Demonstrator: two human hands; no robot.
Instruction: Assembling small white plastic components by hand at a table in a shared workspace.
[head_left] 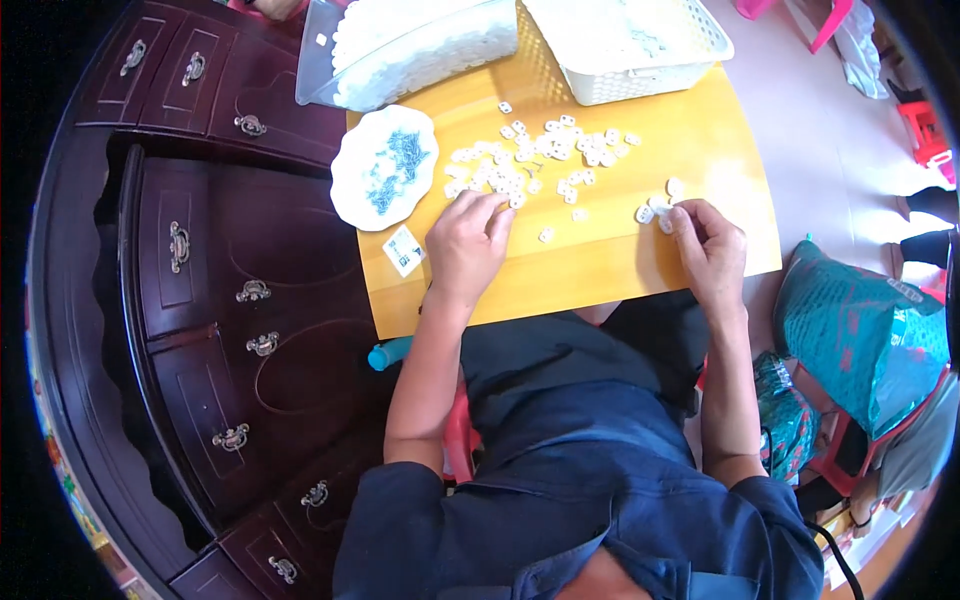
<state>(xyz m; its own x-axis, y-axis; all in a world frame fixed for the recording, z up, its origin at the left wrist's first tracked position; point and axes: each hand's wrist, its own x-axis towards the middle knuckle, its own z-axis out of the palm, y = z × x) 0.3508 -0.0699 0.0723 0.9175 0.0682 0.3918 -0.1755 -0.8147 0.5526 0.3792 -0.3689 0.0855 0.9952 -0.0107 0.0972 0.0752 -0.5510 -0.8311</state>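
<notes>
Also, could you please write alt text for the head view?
A person's left hand is at the edge of scattered small white pieces on a yellow table; the right hand is at a smaller group. The table also holds a white plate with metal bits and a white basket.

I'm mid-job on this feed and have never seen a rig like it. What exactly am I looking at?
There's no machine here: these are a person's bare hands. The one picture comes from the left of two fisheye cameras on their head, looking down, so straight edges bend.

On the yellow table lie many small white pieces, a small card and a wavy-edged white plate of thin metallic bits. A translucent bin and a white basket stand at the far side.

The left hand reaches the main scatter; the right hand is at a smaller cluster. Whether either grips a piece, I can't tell.
</notes>
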